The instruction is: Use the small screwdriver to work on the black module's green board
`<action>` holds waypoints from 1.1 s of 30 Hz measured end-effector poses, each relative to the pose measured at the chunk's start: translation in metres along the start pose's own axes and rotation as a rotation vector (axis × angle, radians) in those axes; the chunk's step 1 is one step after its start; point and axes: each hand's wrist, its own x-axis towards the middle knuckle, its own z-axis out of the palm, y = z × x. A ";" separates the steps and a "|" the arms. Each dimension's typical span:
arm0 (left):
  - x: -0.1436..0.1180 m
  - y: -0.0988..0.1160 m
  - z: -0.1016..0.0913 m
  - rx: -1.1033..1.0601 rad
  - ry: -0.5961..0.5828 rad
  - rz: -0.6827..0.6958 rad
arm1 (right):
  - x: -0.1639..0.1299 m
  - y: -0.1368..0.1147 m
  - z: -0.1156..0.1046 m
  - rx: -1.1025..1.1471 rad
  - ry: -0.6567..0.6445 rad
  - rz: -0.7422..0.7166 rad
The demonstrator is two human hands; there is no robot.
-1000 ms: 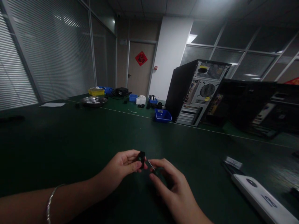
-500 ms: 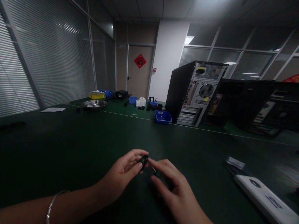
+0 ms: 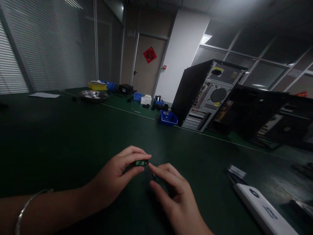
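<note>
Tons of bare green table (image 3: 61, 137) on the left, nothing in the way till the metal bowl (image 3: 93, 95) and yellow tray (image 3: 97, 86) way at the far edge. Near the middle, the left hand (image 3: 114, 176) pinches a small green chip (image 3: 140, 162) between thumb and forefinger. The right hand (image 3: 173, 192) is just beside it, fingers curled around something thin and dark, can't tell what. Far right there's a computer tower (image 3: 207, 93) with a blue bin (image 3: 168, 118) beside it, and near right a white device (image 3: 264, 209).
</note>
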 end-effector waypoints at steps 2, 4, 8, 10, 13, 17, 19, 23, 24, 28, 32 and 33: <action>0.000 -0.001 0.000 0.007 0.019 0.007 | -0.001 -0.001 0.000 -0.004 -0.009 0.013; -0.001 -0.002 0.000 -0.008 0.021 -0.007 | -0.001 -0.004 -0.001 -0.011 -0.023 0.030; -0.001 -0.004 0.001 -0.085 0.009 -0.089 | -0.001 -0.010 -0.001 -0.033 -0.050 0.041; -0.001 -0.003 0.001 -0.088 0.012 -0.106 | -0.001 -0.011 -0.001 -0.039 -0.049 0.033; -0.001 -0.001 0.001 -0.070 0.030 -0.079 | -0.002 -0.011 -0.001 -0.032 -0.034 0.022; -0.001 0.001 0.001 -0.074 0.022 -0.074 | -0.003 -0.010 -0.001 -0.022 -0.018 0.021; -0.002 0.001 0.001 -0.065 0.021 -0.071 | -0.002 -0.011 0.000 -0.026 -0.016 0.024; -0.001 -0.002 0.002 -0.057 0.035 -0.064 | -0.002 -0.010 0.000 -0.024 -0.012 0.026; -0.001 -0.002 0.001 -0.052 0.035 -0.066 | -0.002 -0.010 0.000 -0.025 -0.011 0.024; 0.000 -0.004 0.000 -0.023 0.023 -0.068 | -0.002 -0.008 0.000 -0.024 -0.002 0.020; -0.001 0.002 -0.001 -0.011 0.013 -0.073 | -0.003 -0.008 0.000 -0.028 -0.010 0.019; -0.001 0.004 -0.001 -0.014 0.019 -0.088 | -0.003 -0.008 0.000 -0.031 -0.014 0.016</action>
